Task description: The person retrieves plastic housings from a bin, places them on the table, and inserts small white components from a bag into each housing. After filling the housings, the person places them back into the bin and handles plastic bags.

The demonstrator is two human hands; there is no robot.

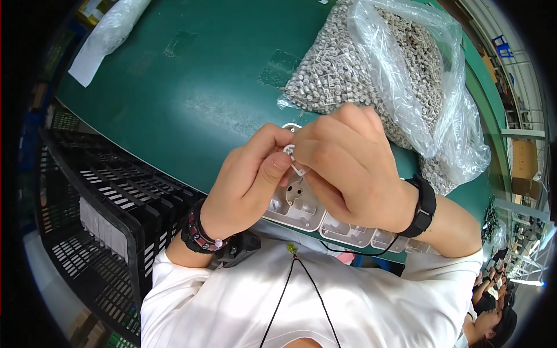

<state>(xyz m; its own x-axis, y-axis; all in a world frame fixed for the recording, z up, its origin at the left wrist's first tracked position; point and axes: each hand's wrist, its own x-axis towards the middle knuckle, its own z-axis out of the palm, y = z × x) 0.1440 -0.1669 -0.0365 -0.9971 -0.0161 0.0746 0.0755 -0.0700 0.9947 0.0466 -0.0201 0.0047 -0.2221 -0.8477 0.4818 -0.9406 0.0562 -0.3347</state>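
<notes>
My left hand [246, 177] pinches a small white plastic part [289, 150] between thumb and fingers. My right hand [354, 168] is closed beside it, knuckles up; its fingertips meet the left ones at the part, and what they grip is hidden. Directly below both hands lies a light grey plastic housing [311, 217] with round holes and raised ribs inside. More grey housings [348, 232] sit in a row to its right, partly covered by my right wrist.
A clear plastic bag [400, 75] full of small grey-white parts lies open at the far right of the green table [174, 110]. A black plastic crate [104, 214] stands at the left edge. Rolled clear wrap [110, 37] lies far left. Another person [493, 316] is at the lower right.
</notes>
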